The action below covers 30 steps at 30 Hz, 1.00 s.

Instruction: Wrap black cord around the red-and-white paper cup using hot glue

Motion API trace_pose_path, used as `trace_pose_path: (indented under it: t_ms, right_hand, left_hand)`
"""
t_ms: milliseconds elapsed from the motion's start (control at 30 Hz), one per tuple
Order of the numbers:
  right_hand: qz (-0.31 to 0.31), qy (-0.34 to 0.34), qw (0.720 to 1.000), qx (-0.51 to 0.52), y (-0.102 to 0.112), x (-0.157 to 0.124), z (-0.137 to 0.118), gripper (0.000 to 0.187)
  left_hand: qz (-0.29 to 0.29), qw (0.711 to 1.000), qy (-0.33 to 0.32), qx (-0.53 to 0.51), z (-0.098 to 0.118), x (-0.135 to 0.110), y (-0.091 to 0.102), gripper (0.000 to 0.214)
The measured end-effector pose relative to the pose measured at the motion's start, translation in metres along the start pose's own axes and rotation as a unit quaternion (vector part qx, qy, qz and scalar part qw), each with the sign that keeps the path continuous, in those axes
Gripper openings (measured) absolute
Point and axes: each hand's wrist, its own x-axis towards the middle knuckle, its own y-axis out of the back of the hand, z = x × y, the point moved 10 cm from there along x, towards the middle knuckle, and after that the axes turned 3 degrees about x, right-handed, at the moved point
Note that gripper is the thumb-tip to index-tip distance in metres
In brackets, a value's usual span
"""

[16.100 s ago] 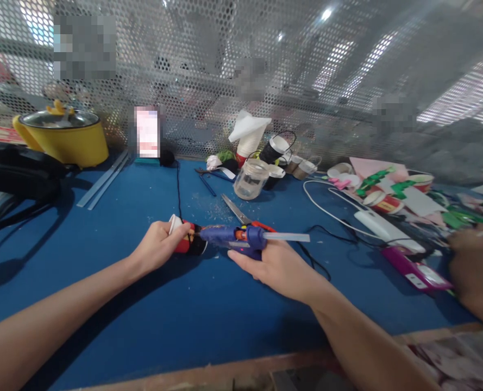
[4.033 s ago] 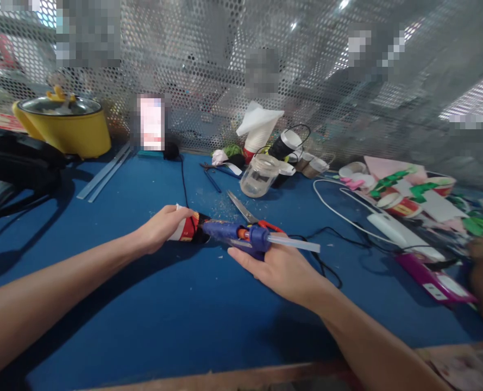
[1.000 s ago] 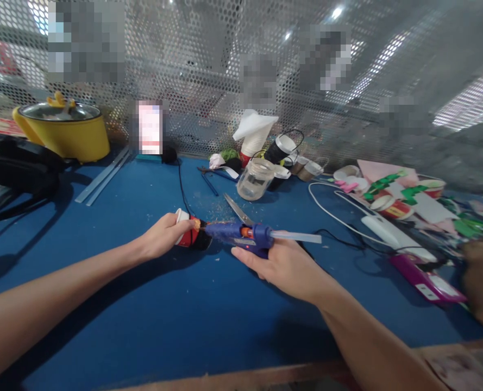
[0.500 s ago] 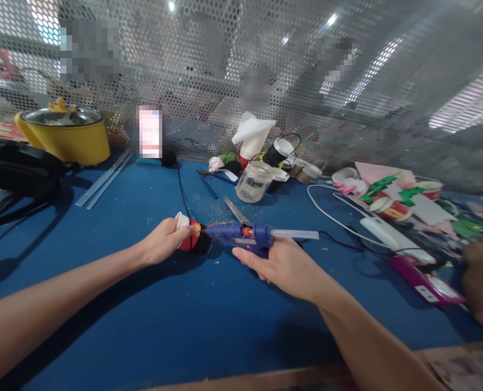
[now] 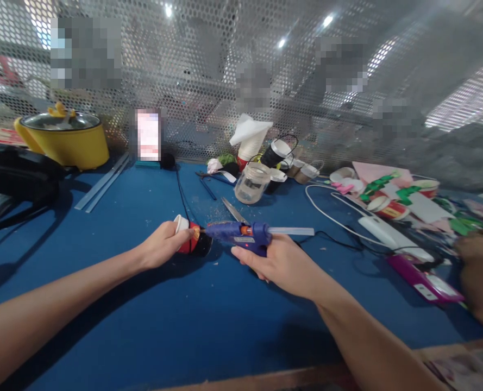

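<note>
My left hand (image 5: 164,243) is closed round a small red paper cup (image 5: 187,244) tilted on its side, with its white rim toward the left. Black cord covers the cup's bottom end, and a strand of black yarn (image 5: 180,187) runs back from it to a dark ball (image 5: 168,161). In my right hand (image 5: 280,260) is a blue hot glue gun (image 5: 241,234), a clear glue stick (image 5: 293,231) sticking out of its back. The gun's nozzle points left and meets or nearly meets the cup's side. Scissors (image 5: 233,210) lie just behind the gun, partly hidden.
A clear plastic jar (image 5: 252,184), cord-wrapped cups (image 5: 276,152) and stacked paper cups (image 5: 250,145) stand at the back. On the left are a yellow pot (image 5: 68,142) and loose glue sticks (image 5: 102,184). A purple power strip (image 5: 424,279) and another person's hand (image 5: 481,260) are at right.
Both hands hold nearly the same pose. The glue gun's nozzle has shifted very slightly against the cup, and the view has moved a little.
</note>
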Motion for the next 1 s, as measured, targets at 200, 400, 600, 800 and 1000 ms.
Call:
trace_pose_path:
  t_ms: [200,400,600,800,1000]
  right_hand:
    - [0.003,-0.014,1.0,0.0,-0.0009,0.0027,0.0045,0.031]
    - [-0.006,-0.008,1.0,0.005,-0.0011,-0.0007,0.0007,0.031]
    - [0.003,-0.02,1.0,-0.007,0.0,-0.0009,0.0018,0.03]
    - [-0.017,-0.017,1.0,-0.02,-0.0037,-0.0029,-0.0004,0.028]
    - [-0.012,-0.035,0.999,-0.034,-0.0033,-0.0032,0.0036,0.028]
  left_hand:
    - [0.004,1.0,-0.001,0.003,-0.0005,0.0002,0.0003,0.027]
    - [0.006,1.0,0.005,-0.013,-0.0006,0.0007,0.0011,0.027]
    - [0.007,1.0,0.014,-0.024,-0.0027,0.0018,0.0012,0.027]
    - [0.013,0.999,0.026,-0.043,-0.0026,0.0014,0.0028,0.025]
    - [0.006,0.999,0.027,-0.037,-0.0019,0.001,0.0019,0.026]
